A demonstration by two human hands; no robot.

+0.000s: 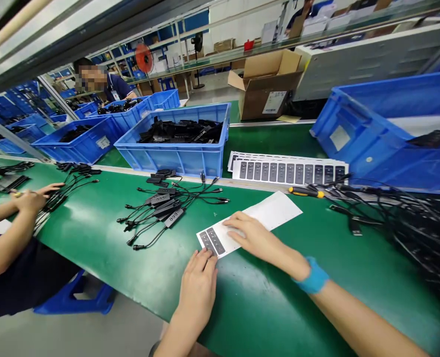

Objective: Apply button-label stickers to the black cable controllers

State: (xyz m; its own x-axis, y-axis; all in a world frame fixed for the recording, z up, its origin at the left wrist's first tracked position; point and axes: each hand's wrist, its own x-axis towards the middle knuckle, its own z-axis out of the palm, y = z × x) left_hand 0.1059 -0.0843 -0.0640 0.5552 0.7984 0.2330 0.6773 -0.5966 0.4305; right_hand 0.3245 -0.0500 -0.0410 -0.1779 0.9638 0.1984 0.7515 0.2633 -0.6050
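Note:
My right hand (253, 238) lies flat on a white label sheet (264, 220), and a blue wristband (312, 275) circles that wrist. My left hand (199, 280) has its fingertips at the sheet's near corner, next to two grey strip labels (211, 241). Neither hand grips anything that I can see. Beyond the sheet, a loose bunch of black cables with inline button modules (165, 206) lies on the green bench mat (253, 302). A stack of grey-printed label sheets (288, 171) lies further on.
A yellow-handled screwdriver (305, 192) and a tangle of black cables (398, 223) lie to the right. Blue crates of black parts (171, 156) line the bench's far side. A co-worker's hands (33, 198) work at the left, and a cardboard box (266, 87) stands behind.

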